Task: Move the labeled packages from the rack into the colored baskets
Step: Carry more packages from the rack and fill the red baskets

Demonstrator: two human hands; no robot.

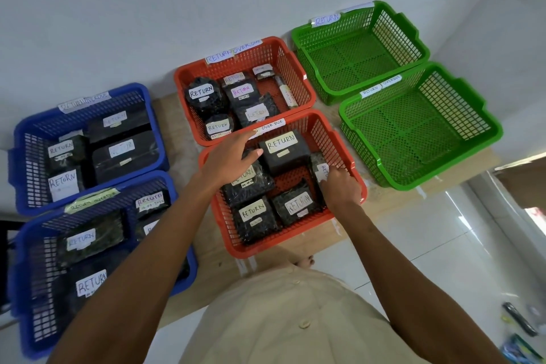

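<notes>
The right hand pinches a small package against the three o'clock wall of the near red basket. The left hand, fingers straight, reaches over packages at ten o'clock. Blue baskets sit at nine, green baskets at two

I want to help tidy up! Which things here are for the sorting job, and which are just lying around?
For the job: blue baskets, red baskets, green baskets, black labeled packages, the package gripped by the right hand, and the left hand.
Just lying about: a dark object and a colorful packet on the floor.
</notes>
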